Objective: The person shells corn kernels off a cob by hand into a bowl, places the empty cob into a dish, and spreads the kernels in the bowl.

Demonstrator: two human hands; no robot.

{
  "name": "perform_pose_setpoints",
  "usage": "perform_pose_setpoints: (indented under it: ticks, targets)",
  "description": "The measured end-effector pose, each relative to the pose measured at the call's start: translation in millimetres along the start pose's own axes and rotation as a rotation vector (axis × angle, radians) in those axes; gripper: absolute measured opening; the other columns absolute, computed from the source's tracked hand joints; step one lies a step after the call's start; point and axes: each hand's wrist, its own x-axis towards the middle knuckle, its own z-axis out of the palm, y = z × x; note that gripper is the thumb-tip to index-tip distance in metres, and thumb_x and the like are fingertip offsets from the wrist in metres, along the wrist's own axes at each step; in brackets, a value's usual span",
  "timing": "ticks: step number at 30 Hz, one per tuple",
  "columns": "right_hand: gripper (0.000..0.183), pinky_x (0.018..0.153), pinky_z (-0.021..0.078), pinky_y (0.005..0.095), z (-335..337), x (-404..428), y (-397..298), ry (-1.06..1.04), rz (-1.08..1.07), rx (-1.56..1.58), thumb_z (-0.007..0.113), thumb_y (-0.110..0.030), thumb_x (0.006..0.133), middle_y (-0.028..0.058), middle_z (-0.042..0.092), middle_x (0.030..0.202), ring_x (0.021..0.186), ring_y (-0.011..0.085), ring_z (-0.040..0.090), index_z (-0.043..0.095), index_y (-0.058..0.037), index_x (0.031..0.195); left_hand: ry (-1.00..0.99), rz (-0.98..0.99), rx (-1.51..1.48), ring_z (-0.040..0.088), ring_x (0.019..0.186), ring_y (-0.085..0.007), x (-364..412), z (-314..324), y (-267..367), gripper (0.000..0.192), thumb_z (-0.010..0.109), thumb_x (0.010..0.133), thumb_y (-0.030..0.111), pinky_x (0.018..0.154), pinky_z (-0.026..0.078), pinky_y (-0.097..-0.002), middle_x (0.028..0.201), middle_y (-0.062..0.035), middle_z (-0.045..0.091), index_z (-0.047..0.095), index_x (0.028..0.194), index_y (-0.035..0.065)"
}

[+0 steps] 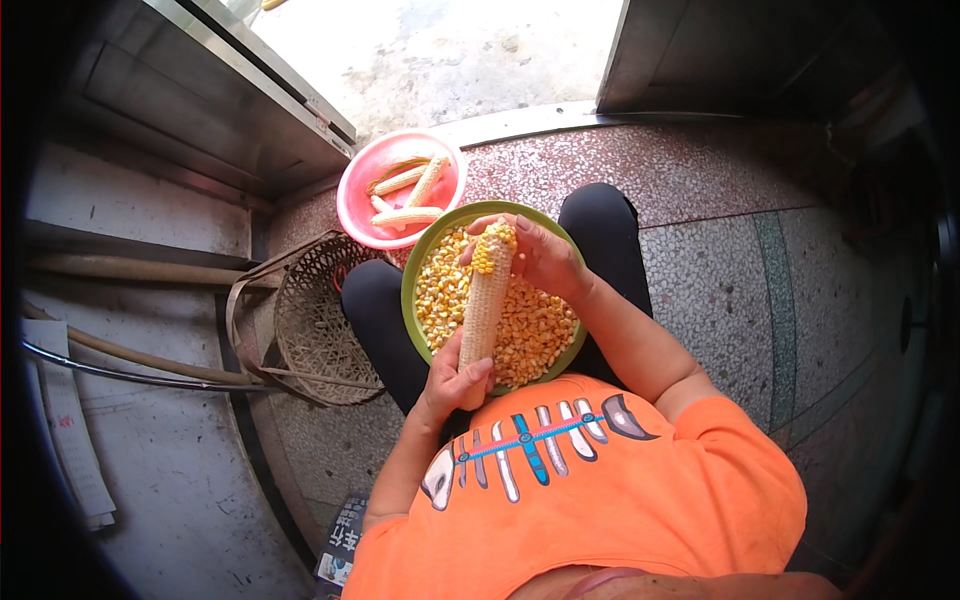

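My left hand [457, 375] grips the lower end of a corn cob [484, 304], which slants upward over a green basin [409, 300] on my lap. Most of the cob's visible side is bare; yellow kernels remain around its tip. At that tip, my right hand [544, 255] curls its fingers over the kernels, with the thumb side partly hidden. Loose corn kernels [532, 330] cover the bottom of the basin, paler yellow on the left and more orange on the right.
A pink plastic basin [349, 191] holding several stripped corn cobs [409, 216] stands on the floor beyond my left knee. Beside that leg sits a woven basket [322, 322] with a tall handle. Metal door panels [217, 97] flank the doorway. A dark printed box or bag [345, 536] lies behind my left elbow.
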Motion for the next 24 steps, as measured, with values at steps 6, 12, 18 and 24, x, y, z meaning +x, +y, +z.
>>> perform_pose_setpoints:
  ticks: [6, 12, 18, 24]
  targets:
    - [0.046, 0.093, 0.0442, 0.0389, 3.1, -0.5, -9.7, -0.098, 0.023, -0.017, 0.041, -0.036, 0.098, 0.0197, 0.059, 0.114, 0.105, 0.0257, 0.058, 0.047, 0.0000, 0.126, -0.097, -0.184, -0.305, 0.053, 0.056, -0.0168, -5.6, 4.7, 21.5, 0.055, 0.061, 0.085, 0.024, 0.053, 0.045, -0.0279, 0.078, -0.0112, 0.053, 0.038, 0.129, 0.0008]
    - [0.033, 0.090, 0.0461, 0.0374, 1.0, -2.2, -6.7, -0.047, -0.001, -0.059, 0.045, -0.027, 0.096, 0.0175, 0.061, 0.108, 0.102, 0.0238, 0.059, 0.051, -0.0006, 0.114, -0.163, -0.280, -0.371, 0.050, 0.051, -0.0183, -6.5, -2.7, 33.4, 0.059, 0.062, 0.083, 0.028, 0.049, 0.044, -0.0285, 0.077, -0.0135, 0.051, 0.038, 0.129, 0.0001]
    - [0.026, 0.078, 0.0507, 0.0340, -2.6, -1.7, 9.5, 0.104, -0.122, -0.194, 0.044, -0.024, 0.096, 0.0154, 0.063, 0.095, 0.086, 0.0210, 0.062, 0.054, -0.0012, 0.100, -0.063, -0.197, -0.134, 0.052, 0.052, -0.0145, -8.1, 11.3, 23.9, 0.040, 0.058, 0.091, 0.023, 0.048, 0.044, -0.0270, 0.073, -0.0068, 0.052, 0.039, 0.120, 0.0015]
    - [0.029, 0.079, 0.0504, 0.0333, -3.0, -1.0, 12.1, 0.185, -0.139, -0.300, 0.045, -0.026, 0.096, 0.0164, 0.063, 0.096, 0.085, 0.0205, 0.062, 0.055, 0.0001, 0.101, -0.031, -0.221, -0.186, 0.052, 0.051, -0.0157, -7.3, 15.2, 22.3, 0.043, 0.058, 0.090, 0.025, 0.047, 0.044, -0.0274, 0.075, -0.0088, 0.052, 0.039, 0.120, 0.0012]
